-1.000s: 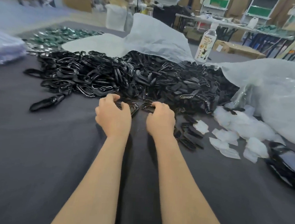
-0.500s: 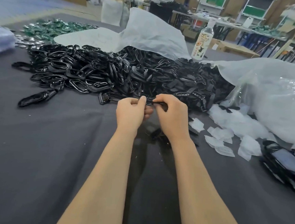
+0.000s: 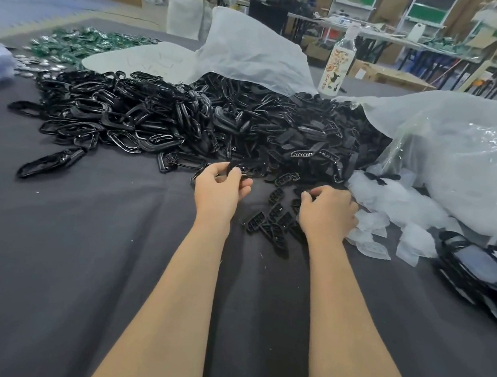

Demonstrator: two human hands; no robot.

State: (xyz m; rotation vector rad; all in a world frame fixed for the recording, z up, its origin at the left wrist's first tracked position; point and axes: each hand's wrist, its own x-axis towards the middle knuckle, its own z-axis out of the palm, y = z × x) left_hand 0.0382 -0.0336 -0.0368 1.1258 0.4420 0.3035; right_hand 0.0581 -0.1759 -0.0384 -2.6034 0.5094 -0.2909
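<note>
A big heap of black plastic parts (image 3: 169, 121) lies across the dark grey cloth table (image 3: 70, 257): glossy loop frames on the left, flat slotted inserts on the right. My left hand (image 3: 218, 187) holds a black loop frame (image 3: 238, 167) at the heap's near edge, fingers curled round it. My right hand (image 3: 328, 210) is to the right with its fingers curled down over a few loose slotted inserts (image 3: 270, 217). The hand hides whether it holds one.
A large clear plastic bag (image 3: 459, 164) lies on the right, with small white packets (image 3: 373, 226) in front of it. Bagged black items (image 3: 483, 272) are stacked at the right edge. A bottle (image 3: 337, 67) stands behind the heap. Green pieces (image 3: 79, 44) lie far left.
My hands, which met on one black piece half a second ago, have parted. The right hand has moved right and down to the loose inserts; the left hand keeps the frame.
</note>
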